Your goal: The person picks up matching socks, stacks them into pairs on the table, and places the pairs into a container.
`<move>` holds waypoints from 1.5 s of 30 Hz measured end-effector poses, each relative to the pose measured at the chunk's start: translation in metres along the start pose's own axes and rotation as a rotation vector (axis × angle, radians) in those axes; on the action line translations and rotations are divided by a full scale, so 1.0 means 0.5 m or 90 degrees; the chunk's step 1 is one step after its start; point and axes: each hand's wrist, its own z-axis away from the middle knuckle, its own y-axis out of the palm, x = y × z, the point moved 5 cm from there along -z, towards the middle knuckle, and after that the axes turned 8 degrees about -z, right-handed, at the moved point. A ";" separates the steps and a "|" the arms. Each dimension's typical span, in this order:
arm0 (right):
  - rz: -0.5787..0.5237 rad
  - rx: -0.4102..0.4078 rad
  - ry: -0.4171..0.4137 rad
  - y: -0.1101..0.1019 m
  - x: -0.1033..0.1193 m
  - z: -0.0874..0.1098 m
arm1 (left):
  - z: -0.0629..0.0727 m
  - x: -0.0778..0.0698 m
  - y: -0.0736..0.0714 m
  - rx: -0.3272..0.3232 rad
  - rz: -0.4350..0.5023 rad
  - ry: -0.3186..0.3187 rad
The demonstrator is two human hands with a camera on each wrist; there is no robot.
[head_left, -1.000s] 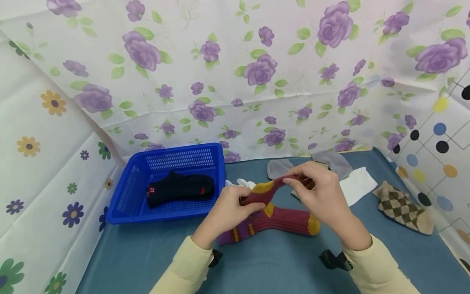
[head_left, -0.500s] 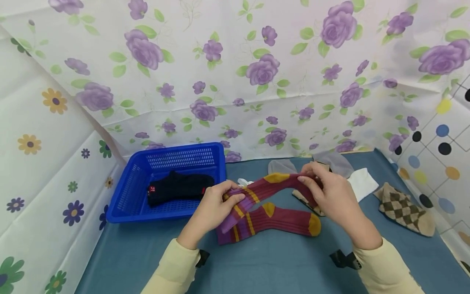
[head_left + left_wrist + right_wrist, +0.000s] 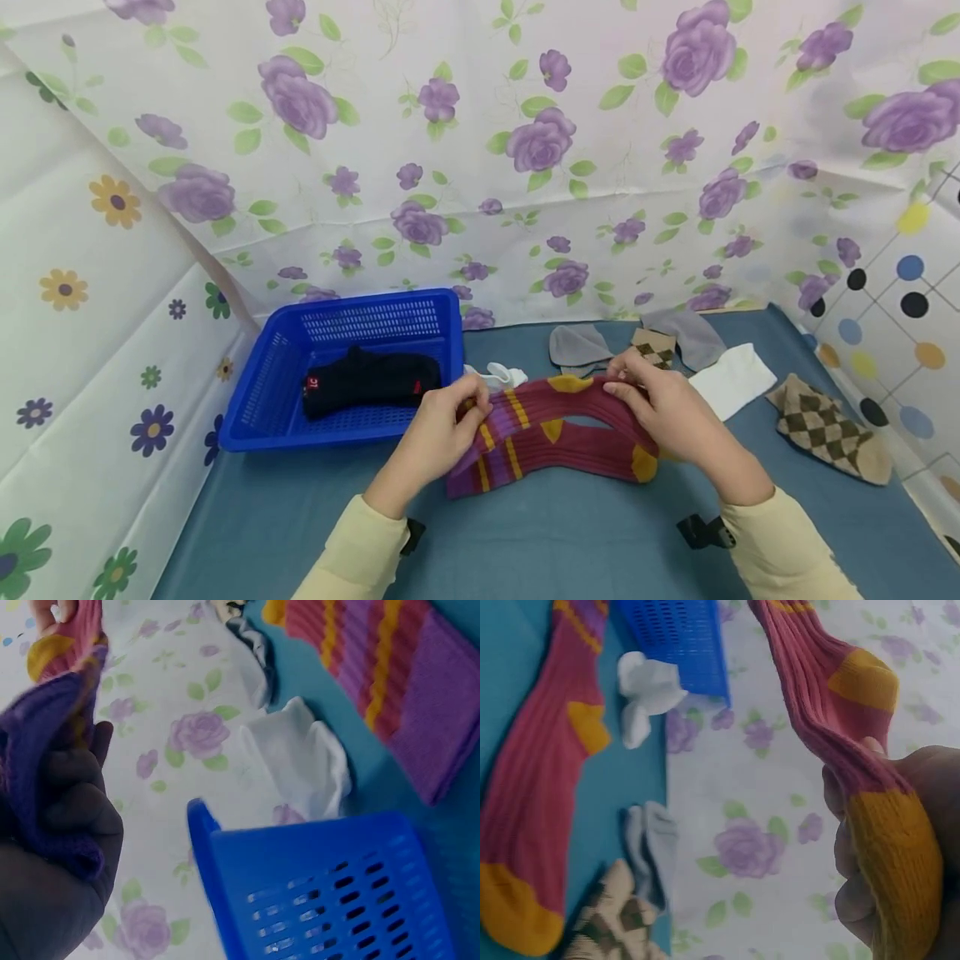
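Note:
A maroon sock (image 3: pixel 536 398) with a yellow heel and purple-and-yellow striped cuff is stretched between both hands, raised off the table. My left hand (image 3: pixel 442 429) pinches its purple cuff end. My right hand (image 3: pixel 663 404) grips it past the heel; in the right wrist view its yellow toe (image 3: pixel 896 862) hangs beside the fingers. Just below, a matching maroon sock (image 3: pixel 585 454) lies flat on the table, its toe to the right and its cuff to the left. The held sock partly covers that lower one's upper side in the head view.
A blue basket (image 3: pixel 255 417) at the left holds black socks (image 3: pixel 375 379). A white sock (image 3: pixel 498 377) lies by its right side. Behind the right hand are grey socks (image 3: pixel 577 346), a white sock (image 3: pixel 735 379) and beige argyle socks (image 3: pixel 828 429) on the blue-covered table (image 3: pixel 570 550).
The left hand has moved left along the sock to its cuff, and the folded sock is now stretched out. Both hands have since lowered it towards the sock on the table.

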 end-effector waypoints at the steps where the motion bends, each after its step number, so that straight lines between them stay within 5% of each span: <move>1: 0.007 0.008 0.007 0.008 -0.007 -0.001 | 0.002 0.000 0.006 0.004 -0.016 0.001; 9: 0.008 0.060 0.049 0.071 -0.055 -0.006 | 0.011 0.012 0.067 0.056 -0.156 -0.055; 21: 0.013 0.091 0.088 0.131 -0.106 -0.006 | 0.009 0.037 0.112 0.137 -0.146 -0.141; 39: 0.065 0.106 0.089 0.185 -0.143 0.000 | 0.017 0.084 0.155 0.209 -0.186 -0.174; 45: 0.052 0.108 0.112 0.182 -0.166 0.012 | 0.032 0.098 0.157 0.202 -0.226 -0.169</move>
